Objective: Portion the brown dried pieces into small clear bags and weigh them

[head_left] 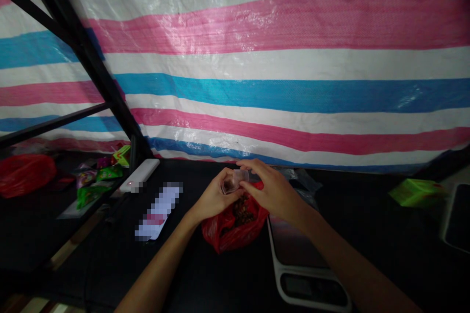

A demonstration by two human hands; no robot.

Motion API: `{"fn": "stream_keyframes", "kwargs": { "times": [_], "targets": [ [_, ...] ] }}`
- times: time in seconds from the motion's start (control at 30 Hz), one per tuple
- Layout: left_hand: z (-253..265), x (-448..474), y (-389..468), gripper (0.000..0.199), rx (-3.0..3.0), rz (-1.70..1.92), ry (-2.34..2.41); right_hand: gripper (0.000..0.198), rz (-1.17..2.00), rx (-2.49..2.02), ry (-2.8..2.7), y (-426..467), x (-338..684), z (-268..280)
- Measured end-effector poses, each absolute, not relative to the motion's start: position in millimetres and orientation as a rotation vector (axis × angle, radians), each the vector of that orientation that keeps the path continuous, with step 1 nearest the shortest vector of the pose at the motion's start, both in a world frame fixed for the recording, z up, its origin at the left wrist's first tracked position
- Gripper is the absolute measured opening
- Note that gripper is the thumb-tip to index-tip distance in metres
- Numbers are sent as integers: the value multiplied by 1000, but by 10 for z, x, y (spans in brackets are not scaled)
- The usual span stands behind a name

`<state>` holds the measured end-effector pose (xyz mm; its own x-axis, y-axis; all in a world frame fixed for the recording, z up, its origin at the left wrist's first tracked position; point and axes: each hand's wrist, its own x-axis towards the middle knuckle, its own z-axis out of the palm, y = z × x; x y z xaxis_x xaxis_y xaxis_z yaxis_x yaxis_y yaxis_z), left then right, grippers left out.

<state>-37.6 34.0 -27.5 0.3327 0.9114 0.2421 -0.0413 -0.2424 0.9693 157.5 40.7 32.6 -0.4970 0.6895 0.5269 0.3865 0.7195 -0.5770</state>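
My left hand (pixel 215 194) is closed around a small clear plastic container (pixel 229 185), its mouth tilted toward me. Something dark shows inside it, too small to make out. Thumb and fingers of my right hand (pixel 273 190) pinch a translucent lid (pixel 241 176) at the container's right side; whether the two are joined I cannot tell. Just below both hands sits an opened red plastic bag (pixel 235 239) with many small brown and yellowish bits (pixel 243 210) in it. A kitchen scale (pixel 299 249) lies under my right forearm, partly covered by it.
A phone-like slab (pixel 159 212) and a white power bank-like block (pixel 141 175) lie to the left. Small colourful packets (pixel 97 181) and another red bag (pixel 27 173) are farther left. Clear plastic (pixel 303 181) and a green box (pixel 414 192) are at the right. Black frame bars (pixel 99 73) rise at the left.
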Motion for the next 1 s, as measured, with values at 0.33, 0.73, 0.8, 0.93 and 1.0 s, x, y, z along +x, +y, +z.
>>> {"fn": "stream_keyframes", "kwargs": {
  "times": [0.33, 0.73, 0.8, 0.93, 1.0],
  "targets": [
    [-286, -695, 500, 28, 1688, 1150, 1128, 30, 490, -1051, -2338, 489, 1735, 257],
    [-342, -739, 476, 30, 1871, 710, 1167, 42, 41, -1231, -2740, 367, 1465, -95],
    [-344, -699, 480, 30, 1858, 760, 1137, 40, 119, -1198, -2737, 374, 1460, -113],
    [-372, -641, 494, 29, 1763, 867, 1071, 37, 335, -1073, -2671, 373, 1431, -173],
    [-380, -622, 497, 28, 1725, 911, 1060, 39, 387, -1028, -2643, 372, 1420, -204]
  ]
}}
